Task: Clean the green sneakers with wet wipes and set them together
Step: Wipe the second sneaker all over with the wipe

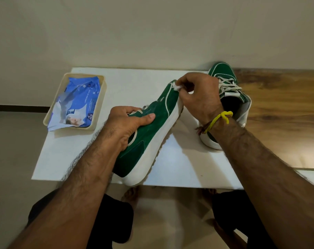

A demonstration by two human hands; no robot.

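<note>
My left hand [129, 121] grips the near sneaker [149, 133], tilted on its side above the bench [116, 87]. My right hand [199, 92] pinches a balled wet wipe [177, 87] against its toe. Second sneaker [230, 90] stands upright behind, on the bench. Wipe pack [77, 103] lies in tray [102, 97], left.

A blue wet wipes pack [77, 103] lay in a cream tray [46, 118], and it carried the only print in view. A line of small white lettering ran along the middle of the pack, too small and blurred to be read. Near its lower edge stood a short white logo of a few letters, turned sideways, which could not be made out with certainty. Nothing else bore legible text.
</note>
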